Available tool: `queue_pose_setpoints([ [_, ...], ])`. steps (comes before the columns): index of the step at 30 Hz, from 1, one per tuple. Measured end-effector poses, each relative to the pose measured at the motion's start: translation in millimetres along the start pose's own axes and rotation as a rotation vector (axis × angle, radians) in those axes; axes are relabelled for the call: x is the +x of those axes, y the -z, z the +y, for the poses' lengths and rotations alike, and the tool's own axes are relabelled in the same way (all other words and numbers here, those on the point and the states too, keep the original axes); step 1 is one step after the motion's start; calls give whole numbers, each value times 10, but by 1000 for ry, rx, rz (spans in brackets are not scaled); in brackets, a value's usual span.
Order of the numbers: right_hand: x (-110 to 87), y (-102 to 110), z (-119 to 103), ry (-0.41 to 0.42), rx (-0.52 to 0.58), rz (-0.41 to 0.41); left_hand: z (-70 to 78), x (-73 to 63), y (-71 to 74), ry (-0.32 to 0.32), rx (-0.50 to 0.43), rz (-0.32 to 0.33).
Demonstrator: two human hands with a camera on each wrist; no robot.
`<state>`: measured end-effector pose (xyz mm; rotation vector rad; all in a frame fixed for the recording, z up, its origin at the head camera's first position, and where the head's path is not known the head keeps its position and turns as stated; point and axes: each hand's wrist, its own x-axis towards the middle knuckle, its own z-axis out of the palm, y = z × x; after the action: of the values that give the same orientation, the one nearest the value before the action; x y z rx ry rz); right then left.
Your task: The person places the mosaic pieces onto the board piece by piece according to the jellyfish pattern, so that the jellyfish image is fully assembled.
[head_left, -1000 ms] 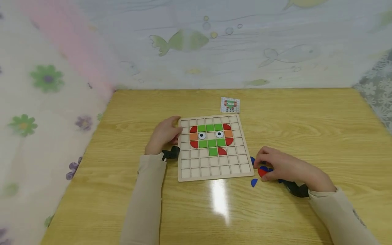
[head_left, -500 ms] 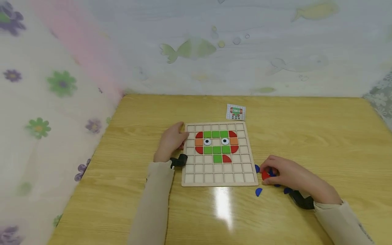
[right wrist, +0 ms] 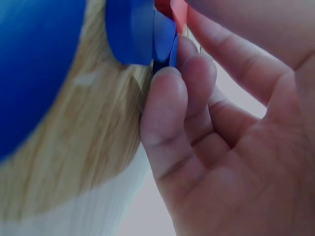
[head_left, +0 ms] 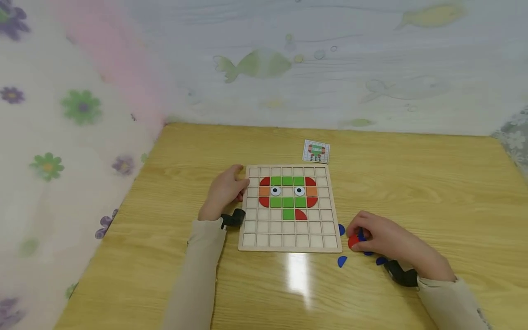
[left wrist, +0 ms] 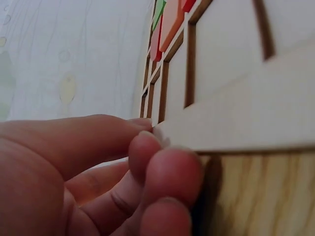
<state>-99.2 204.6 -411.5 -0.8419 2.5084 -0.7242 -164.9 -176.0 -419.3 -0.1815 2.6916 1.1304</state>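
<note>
The person wears long sleeves the colour of pale sand. The left sleeve (head_left: 195, 275) looks soft and goes right down to the wrist. The right sleeve (head_left: 445, 298) is the same colour, and its end is a bit wrinkly. There is a small dark mark (head_left: 481, 316) on it, near the bottom of the scene, too small to read. A little black camera (head_left: 233, 218) sits on the left wrist. It is bent and has a fat end. The other black camera (head_left: 401, 275), on the right wrist, looks longer, smooth and curvy. The left hand (head_left: 222, 190) and right hand (head_left: 379, 233) are bare.
</note>
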Motion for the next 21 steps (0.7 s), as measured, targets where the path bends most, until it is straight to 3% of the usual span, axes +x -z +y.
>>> queue_pose_setpoints([
  [7,135,-163,-92,-34,-7,40,-127,-51,123,-5,80,-5],
  [11,148,-209,-141,-63,7,48,-157,-109,151,14,76,-14],
  [21,41,-20,-149,-84,-84,64,-29,-34,41,-15,16,-37],
])
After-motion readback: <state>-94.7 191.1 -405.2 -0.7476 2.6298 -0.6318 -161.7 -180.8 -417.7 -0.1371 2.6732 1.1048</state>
